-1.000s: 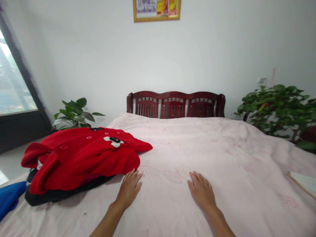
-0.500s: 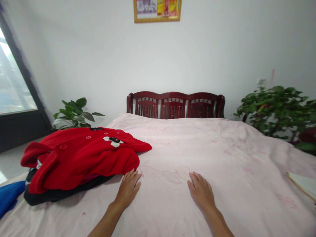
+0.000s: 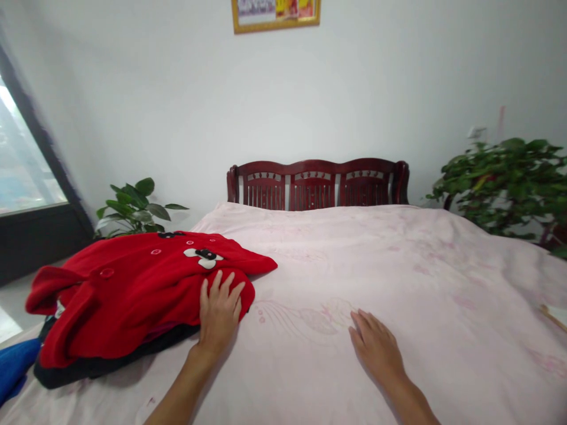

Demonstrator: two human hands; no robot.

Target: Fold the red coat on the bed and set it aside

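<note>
The person's left hand (image 3: 220,313) has moved from the lower edge of the red garment (image 3: 146,295) up onto its near right part, while the right hand (image 3: 378,345) remains palm down over the pink bedsheet (image 3: 301,378). The hands are well apart, fingers extended, clamped on nothing. The garment lies on the left of the bed, atop dark fabric (image 3: 75,375); inside its collar opening a bit of white (image 3: 60,308) shows. Blue cloth (image 3: 18,366) lies beside it.
</note>
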